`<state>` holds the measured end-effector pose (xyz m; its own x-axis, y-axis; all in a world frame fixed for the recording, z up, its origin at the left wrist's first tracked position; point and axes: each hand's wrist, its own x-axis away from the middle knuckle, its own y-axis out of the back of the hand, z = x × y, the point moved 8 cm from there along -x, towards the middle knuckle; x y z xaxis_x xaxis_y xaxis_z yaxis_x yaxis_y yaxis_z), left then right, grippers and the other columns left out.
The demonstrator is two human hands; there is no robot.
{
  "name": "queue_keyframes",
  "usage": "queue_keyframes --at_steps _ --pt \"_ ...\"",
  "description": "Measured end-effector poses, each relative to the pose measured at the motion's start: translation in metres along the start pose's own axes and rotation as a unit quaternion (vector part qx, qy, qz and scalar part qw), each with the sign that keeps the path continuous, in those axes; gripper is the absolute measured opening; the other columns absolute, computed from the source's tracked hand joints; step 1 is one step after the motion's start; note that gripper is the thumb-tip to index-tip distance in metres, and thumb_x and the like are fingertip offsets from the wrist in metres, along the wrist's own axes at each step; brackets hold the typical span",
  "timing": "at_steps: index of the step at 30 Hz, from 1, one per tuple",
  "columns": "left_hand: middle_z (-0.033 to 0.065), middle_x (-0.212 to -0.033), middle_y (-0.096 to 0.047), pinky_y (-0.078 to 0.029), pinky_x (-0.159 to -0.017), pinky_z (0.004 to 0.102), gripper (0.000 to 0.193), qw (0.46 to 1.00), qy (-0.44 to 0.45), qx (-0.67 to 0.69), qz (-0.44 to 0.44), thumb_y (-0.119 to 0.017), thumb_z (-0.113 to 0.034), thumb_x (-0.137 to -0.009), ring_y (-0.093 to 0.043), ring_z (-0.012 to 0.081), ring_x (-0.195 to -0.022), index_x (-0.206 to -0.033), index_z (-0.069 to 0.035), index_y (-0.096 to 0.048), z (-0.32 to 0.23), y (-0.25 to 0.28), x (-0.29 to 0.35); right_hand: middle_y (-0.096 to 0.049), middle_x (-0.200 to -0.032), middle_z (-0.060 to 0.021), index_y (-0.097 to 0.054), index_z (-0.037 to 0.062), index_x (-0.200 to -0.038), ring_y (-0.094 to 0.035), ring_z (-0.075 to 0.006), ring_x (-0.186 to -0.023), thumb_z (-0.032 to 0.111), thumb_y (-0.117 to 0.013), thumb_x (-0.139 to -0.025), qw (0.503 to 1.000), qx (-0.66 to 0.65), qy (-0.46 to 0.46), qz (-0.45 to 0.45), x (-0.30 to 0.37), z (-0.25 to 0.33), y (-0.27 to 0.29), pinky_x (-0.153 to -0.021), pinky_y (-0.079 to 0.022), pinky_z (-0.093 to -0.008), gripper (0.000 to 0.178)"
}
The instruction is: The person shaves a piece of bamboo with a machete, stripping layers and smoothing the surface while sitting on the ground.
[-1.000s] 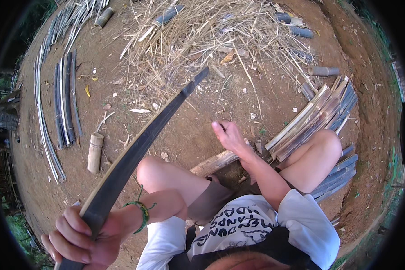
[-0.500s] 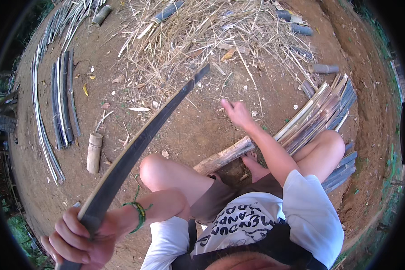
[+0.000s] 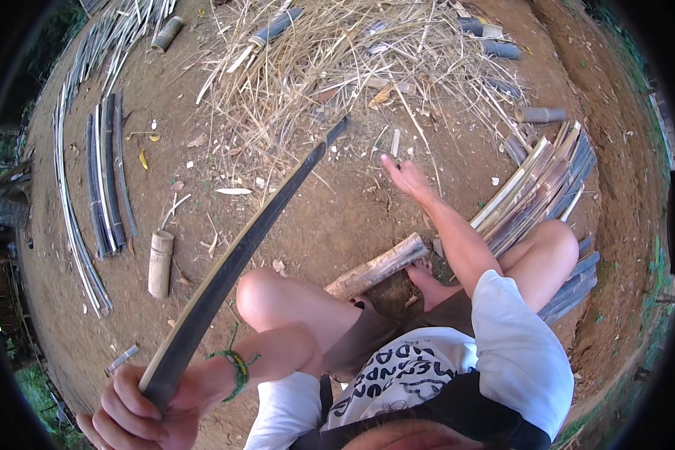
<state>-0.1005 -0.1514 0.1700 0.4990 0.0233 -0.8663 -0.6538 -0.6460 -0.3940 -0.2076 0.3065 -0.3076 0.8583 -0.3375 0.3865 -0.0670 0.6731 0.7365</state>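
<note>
Inspecting through the head camera, I find a dark bamboo strip (image 3: 240,255) held near its lower end by the left hand (image 3: 150,416), fingers wrapped closed around it. From that grip the strip reaches ahead and rightward. A green bracelet (image 3: 240,375) circles the wrist just beside the grip. I record the right hand (image 3: 409,178) well ahead and right, thumb extended; whether it holds anything, I cannot tell. Right of the grip lies a log (image 3: 379,266), with stacked slats (image 3: 536,187) farther right; a straw pile (image 3: 330,75) lies well ahead.
</note>
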Motion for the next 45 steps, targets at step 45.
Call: queue_keyframes --at_steps 45 --pt "0.0020 -0.076 -0.041 -0.034 -0.071 0.0312 0.107 0.962 -0.078 -0.186 -0.185 -0.063 -0.093 -0.050 -0.039 0.0149 -0.069 -0.100 0.000 -0.051 -0.016 0.014 0.004 -0.049 -0.053 -0.0018 -0.057 0.0061 -0.064 -0.048 -0.0169 -0.049 0.066 -0.049 -0.097 0.962 -0.222 0.146 0.069 0.151 0.140 -0.038 -0.049 -0.040 -0.0380 0.069"
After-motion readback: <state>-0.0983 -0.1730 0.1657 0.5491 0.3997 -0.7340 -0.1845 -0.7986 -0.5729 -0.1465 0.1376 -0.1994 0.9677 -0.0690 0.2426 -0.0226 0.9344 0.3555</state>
